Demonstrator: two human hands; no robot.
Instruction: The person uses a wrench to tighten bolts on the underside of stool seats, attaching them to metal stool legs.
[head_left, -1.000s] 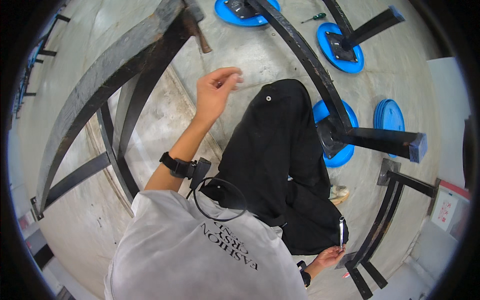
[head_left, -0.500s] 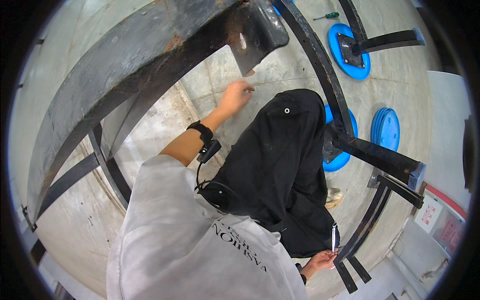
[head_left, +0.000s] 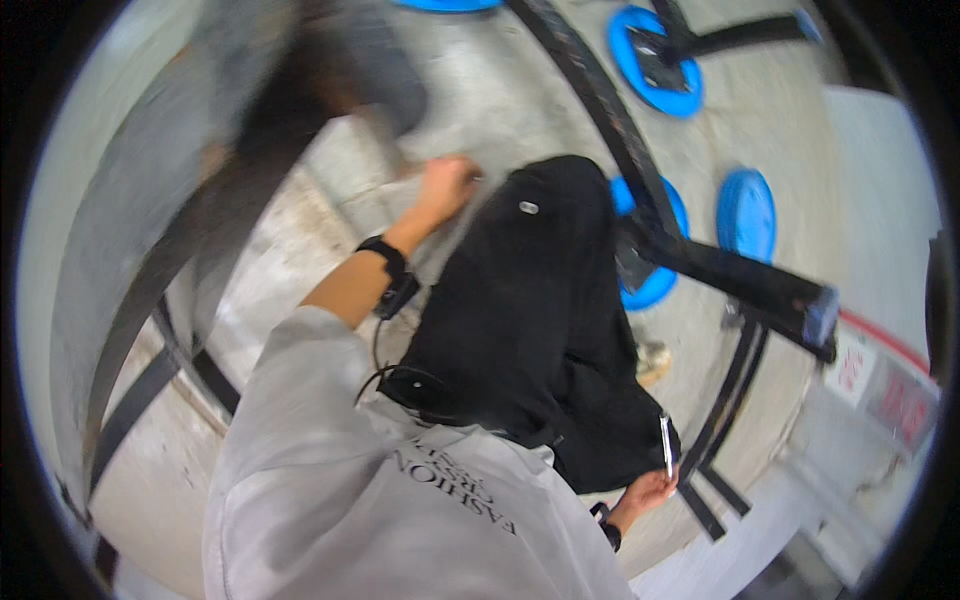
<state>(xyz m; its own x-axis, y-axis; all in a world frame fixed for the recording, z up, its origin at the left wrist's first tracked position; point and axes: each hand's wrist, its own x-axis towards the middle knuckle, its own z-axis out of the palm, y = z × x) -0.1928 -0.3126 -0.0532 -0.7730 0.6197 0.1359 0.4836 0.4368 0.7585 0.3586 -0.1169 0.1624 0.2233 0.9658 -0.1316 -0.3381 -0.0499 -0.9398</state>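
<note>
Evidently, a slim silver tool (head_left: pixel 667 446) stands at the lower right of the frame, grasped near its lower end by the fingers of the right hand (head_left: pixel 655 489). The left hand (head_left: pixel 447 188), at upper centre, shows curled fingers; from where I stand, blur prevents telling whether they hold anything. A small pale ring (head_left: pixel 528 208) rests on the black trousers (head_left: pixel 500 300). Blue discs (head_left: pixel 748 215) are noted at right, beyond a black metal bar (head_left: pixel 740 275).
</note>
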